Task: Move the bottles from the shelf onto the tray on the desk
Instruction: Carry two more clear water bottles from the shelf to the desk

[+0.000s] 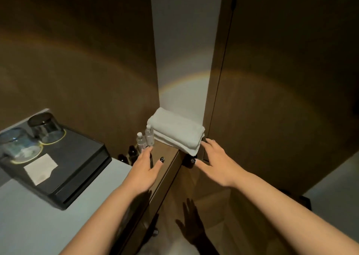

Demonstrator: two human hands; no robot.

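Two small clear bottles (145,138) with white caps stand upright on a narrow wooden shelf (167,157), just left of a folded white towel. Two dark bottles (132,151) stand lower down at the shelf's left, partly hidden by my left hand (146,166). That hand is flat with straight fingers, its fingertips close to the clear bottles, holding nothing. My right hand (215,161) is spread open over the shelf's right end beside the towel's corner. The black tray (77,169) sits on the white desk at the left.
On the tray stand two upturned glasses (45,127) on coasters and a white card (40,168). The folded white towel (177,131) fills the shelf's back. Brown wall panels enclose the shelf. The white desk (38,225) spreads at the lower left.
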